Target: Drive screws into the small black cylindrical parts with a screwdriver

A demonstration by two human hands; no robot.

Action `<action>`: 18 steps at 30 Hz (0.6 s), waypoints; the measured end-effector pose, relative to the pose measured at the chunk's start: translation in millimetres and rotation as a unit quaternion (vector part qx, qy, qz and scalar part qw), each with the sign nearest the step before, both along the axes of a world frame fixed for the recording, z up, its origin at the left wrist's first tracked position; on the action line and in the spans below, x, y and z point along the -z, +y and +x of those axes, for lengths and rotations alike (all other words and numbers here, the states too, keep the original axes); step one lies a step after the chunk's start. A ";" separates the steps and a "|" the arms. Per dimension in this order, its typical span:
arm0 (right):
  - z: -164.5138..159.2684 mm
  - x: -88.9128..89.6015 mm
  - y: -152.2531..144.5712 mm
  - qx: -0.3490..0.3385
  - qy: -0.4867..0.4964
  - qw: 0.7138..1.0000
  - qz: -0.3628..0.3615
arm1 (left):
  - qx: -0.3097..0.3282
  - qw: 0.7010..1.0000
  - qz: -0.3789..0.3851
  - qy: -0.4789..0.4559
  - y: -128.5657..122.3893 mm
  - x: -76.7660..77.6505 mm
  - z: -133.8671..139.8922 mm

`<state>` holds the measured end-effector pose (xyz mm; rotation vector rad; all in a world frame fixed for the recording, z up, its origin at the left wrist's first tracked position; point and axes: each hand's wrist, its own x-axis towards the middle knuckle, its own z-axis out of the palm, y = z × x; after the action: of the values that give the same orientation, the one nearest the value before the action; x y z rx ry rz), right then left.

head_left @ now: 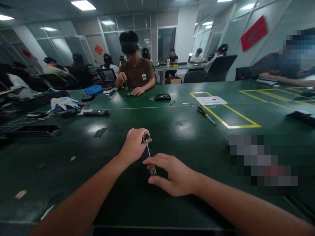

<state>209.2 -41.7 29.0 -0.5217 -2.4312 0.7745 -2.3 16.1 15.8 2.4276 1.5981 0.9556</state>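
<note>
My left hand is closed round a small dark cylindrical part, whose round open end with a grey rim faces me. In my right hand is a screwdriver, its handle between the thumb and the fingers. The thin metal shaft slants up and to the left, and its tip reaches into the round end of the part. How deep the tip sits I cannot tell. Both hands are over the middle of the green table. The rest of the part is hidden by my left fingers.
A second screwdriver lies to the right, near yellow tape and a white sheet. White gloves, a dark pen-like tool and a blue bin are at left. Across the table sits a co-worker.
</note>
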 end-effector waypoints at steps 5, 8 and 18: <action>0.9 -1.2 0.6 -0.009 0.014 1.000 -0.005 | 0.010 1.000 0.001 0.008 -0.4 -0.3 -1.2; 1.1 -2.1 0.3 -0.006 0.015 1.000 -0.008 | 0.014 1.000 0.001 0.008 0.3 0.5 -1.9; 9.0 -2.0 7.2 -0.032 0.109 0.989 -0.094 | 0.062 0.998 -0.009 0.012 0.8 -1.7 -6.7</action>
<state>218.3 -34.5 30.9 -0.4078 -2.1943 1.0394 -9.0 16.9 17.5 2.5009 1.4353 0.8923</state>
